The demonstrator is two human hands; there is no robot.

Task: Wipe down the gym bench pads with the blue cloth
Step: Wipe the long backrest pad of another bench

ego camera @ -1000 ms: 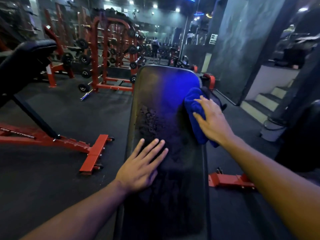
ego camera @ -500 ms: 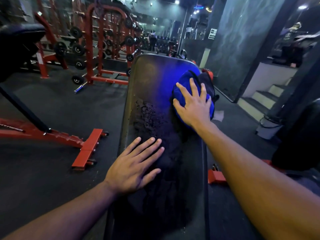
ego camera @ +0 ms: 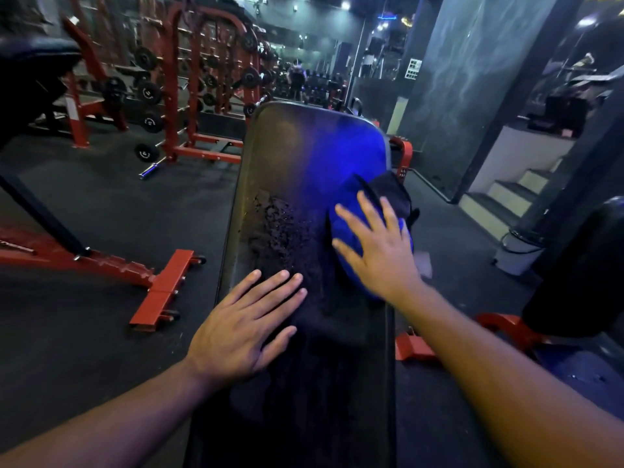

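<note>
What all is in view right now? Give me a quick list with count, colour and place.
bench pad: one, black, worn patch mid-left, runs up the centre of the view
blue cloth: one, blue, on the pad's right edge, under the right hand
red bench frame: one, red, on the floor left of the pad
power racks: several, red, far left, holding black weight plates
barbell end: one, chrome, on the floor by the racks
steps: one flight, pale, far right
bin: one, grey, right of the pad below the steps
left hand: flat on the pad, fingers straight
right hand: fingers spread, pressing the cloth
</note>
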